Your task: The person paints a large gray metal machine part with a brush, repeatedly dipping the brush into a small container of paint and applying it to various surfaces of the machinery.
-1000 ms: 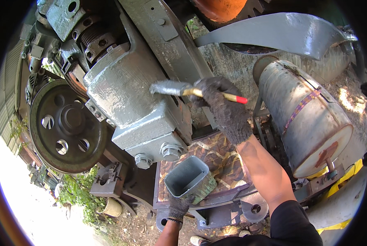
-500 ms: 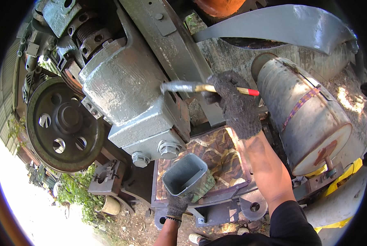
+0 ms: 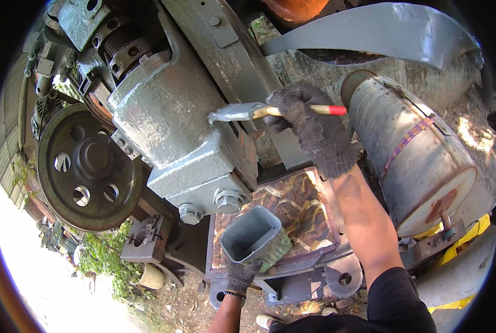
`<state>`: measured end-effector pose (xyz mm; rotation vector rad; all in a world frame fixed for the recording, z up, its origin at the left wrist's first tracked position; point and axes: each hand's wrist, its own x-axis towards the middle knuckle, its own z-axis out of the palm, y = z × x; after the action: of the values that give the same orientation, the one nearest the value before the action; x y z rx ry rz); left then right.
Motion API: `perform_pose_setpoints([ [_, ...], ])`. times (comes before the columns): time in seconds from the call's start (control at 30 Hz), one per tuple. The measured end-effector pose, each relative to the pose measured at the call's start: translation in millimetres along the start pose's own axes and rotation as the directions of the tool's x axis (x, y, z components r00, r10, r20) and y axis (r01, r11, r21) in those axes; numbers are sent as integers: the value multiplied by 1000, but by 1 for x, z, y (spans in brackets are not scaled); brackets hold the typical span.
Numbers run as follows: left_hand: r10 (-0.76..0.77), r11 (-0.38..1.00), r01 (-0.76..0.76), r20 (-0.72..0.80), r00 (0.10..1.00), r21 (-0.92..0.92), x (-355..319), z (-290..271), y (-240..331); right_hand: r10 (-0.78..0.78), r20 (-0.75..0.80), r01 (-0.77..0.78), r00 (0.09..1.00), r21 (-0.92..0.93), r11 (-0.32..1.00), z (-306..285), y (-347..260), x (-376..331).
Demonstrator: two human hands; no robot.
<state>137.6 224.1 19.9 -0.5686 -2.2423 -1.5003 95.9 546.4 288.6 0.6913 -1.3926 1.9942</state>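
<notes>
Dirt ground underfoot; right hand, closed round brush, shifts left at casting, apparently mid-stroke; left hand touches tub, closure unclear.

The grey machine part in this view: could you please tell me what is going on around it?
A person holds a paintbrush in the gloved right hand, its bristles at the side of the grey machine part; whether they touch is hard to tell. The gloved left hand grips an open rectangular container below.
</notes>
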Motion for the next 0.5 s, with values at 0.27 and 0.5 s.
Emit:
perform_pose_setpoints([
  [0.27,-27,999,26,19,999,43,-3,-2,-9,325,-83,-325,942,4,946,-27,27,-54],
  [0.5,-140,982,155,131,981,-110,-3,-6,-28,329,137,-286,934,-265,921,-49,-1,-30],
])
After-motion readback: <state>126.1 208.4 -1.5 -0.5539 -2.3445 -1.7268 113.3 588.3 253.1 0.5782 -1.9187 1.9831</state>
